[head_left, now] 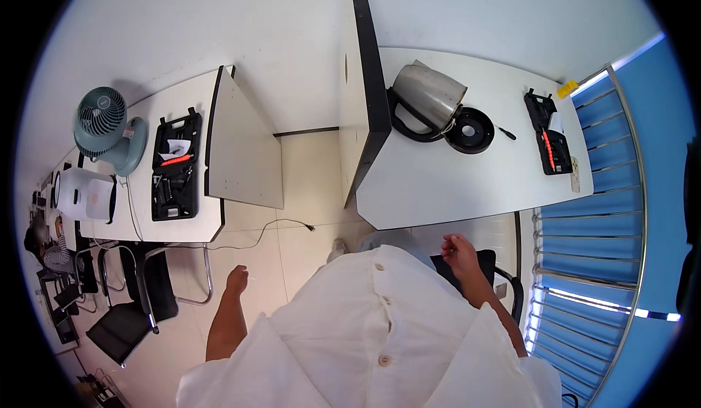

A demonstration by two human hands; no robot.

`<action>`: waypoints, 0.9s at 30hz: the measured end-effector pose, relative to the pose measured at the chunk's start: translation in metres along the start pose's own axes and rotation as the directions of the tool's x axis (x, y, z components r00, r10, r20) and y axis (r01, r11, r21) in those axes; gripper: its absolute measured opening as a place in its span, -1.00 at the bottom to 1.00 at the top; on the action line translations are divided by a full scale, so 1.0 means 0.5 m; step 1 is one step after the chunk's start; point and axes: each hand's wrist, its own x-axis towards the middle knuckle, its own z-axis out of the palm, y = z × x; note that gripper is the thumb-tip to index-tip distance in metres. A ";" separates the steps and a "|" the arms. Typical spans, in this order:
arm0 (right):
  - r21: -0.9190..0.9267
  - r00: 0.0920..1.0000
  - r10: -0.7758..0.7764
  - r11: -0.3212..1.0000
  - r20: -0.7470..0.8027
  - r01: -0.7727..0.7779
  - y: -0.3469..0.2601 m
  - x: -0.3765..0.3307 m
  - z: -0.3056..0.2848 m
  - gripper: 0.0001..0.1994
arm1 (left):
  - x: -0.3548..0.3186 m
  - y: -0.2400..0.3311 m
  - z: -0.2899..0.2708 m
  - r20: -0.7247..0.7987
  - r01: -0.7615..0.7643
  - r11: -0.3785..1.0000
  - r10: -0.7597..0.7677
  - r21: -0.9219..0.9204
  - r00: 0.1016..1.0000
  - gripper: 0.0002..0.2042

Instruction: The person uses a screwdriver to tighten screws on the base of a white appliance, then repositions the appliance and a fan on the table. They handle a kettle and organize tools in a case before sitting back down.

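My left hand (237, 279) hangs at my left side above the tiled floor, touching nothing that I can see; its fingers are mostly hidden. In front of my body, short of the right desk's front edge, my right hand (459, 256) is raised with its fingers curled in and nothing visible in them. On that desk a metal electric kettle (431, 94) lies tipped over, its black handle toward the partition. Beside it is a round black kettle base (470, 130). A small black screwdriver (506, 133) lies to the right of the base.
The right desk (423, 193) also holds an open toolbox (549, 134) and a remote control (575, 174). A partition (365, 94) borders it. The left desk carries a fan (109, 131), a white appliance (84, 195) and another toolbox (175, 166). A power cord (255, 241) crosses the floor near chairs (131, 328).
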 end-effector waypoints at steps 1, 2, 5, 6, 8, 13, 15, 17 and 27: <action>0.010 1.000 0.003 1.000 -0.018 -0.003 -0.004 -0.008 -0.012 -0.80 | 0.010 -0.014 0.014 0.018 0.010 1.000 -0.010 0.012 1.000 -0.70; 0.019 0.999 0.003 1.000 -0.040 -0.003 -0.008 -0.012 -0.025 -0.80 | 0.017 -0.007 0.017 0.038 0.015 1.000 -0.016 0.021 0.999 -0.70; 0.034 0.998 -0.005 0.999 -0.065 0.008 -0.025 -0.002 -0.072 -0.80 | 0.036 0.086 0.058 0.044 -0.046 0.998 0.048 -0.052 0.998 -0.69; 0.031 0.997 -0.003 0.999 -0.076 0.005 -0.035 0.007 -0.080 -0.80 | 0.036 0.124 0.069 0.052 -0.092 0.992 0.097 -0.083 0.994 -0.69; 0.018 0.995 -0.002 1.000 -0.098 0.004 -0.063 0.033 -0.102 -0.80 | 0.032 0.222 0.089 0.079 -0.119 0.987 0.128 -0.109 0.989 -0.69; 0.022 0.999 -0.002 1.000 -0.051 0.003 -0.146 0.147 -0.195 -0.80 | 0.013 0.451 0.118 0.128 -0.097 0.985 0.116 -0.143 0.985 -0.66; 0.008 1.000 -0.026 1.000 0.009 0.026 -0.191 0.211 -0.253 -0.79 | 0.008 0.504 0.140 0.091 -0.085 0.992 0.094 -0.092 0.991 -0.65; -0.024 1.000 -0.010 1.000 0.000 0.010 -0.255 0.262 -0.279 -0.82 | -0.014 0.540 0.178 0.079 0.025 0.998 -0.021 -0.052 0.997 -0.63; -0.540 0.997 0.039 0.842 0.071 0.006 -0.468 0.460 -0.467 -0.86 | -0.236 0.806 0.454 0.274 0.191 0.976 -0.156 -0.107 0.949 -0.58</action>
